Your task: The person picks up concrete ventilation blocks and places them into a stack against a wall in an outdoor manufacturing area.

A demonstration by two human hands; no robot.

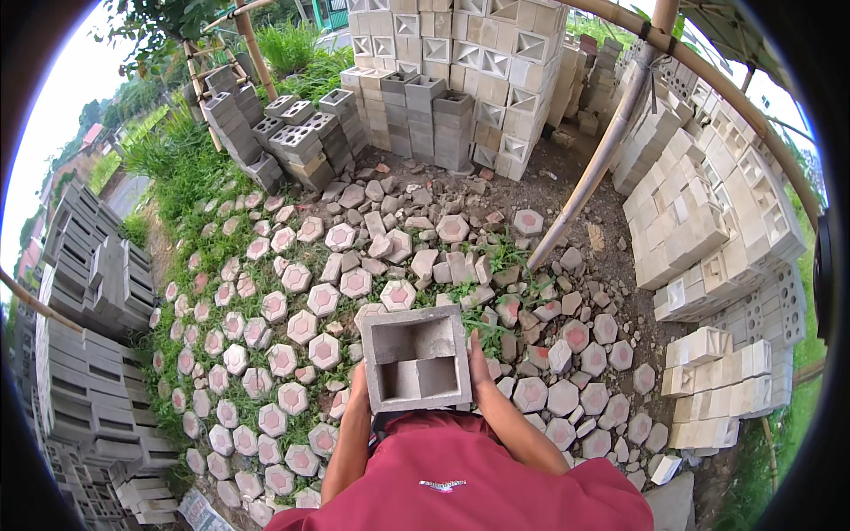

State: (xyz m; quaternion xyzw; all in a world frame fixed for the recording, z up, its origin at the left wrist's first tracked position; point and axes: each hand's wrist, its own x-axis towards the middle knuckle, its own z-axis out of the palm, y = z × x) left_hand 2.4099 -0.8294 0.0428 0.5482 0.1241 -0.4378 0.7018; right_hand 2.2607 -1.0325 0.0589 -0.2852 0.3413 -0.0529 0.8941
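A grey hollow concrete block [412, 336] is held up close in front of my maroon shirt. Its open, square side faces up, and a lower partition shows inside. My left hand [359, 385] grips the block's left side, and my right hand [480, 365] presses on its right side. Most of the fingers are hidden by the block's walls or foreshortened. Nothing else is in either hand. Below the block lies ground paved with hexagonal pavers [302, 327], grey with reddish centres.
Broken stones [425, 264] lie loose ahead. Tall stacks of cream vent blocks [496, 71] stand at the back, with more cream blocks [677, 212] on the right. Grey blocks [301, 140] are piled back left, others [80, 354] far left. A slanting bamboo pole [598, 168] rises right of centre.
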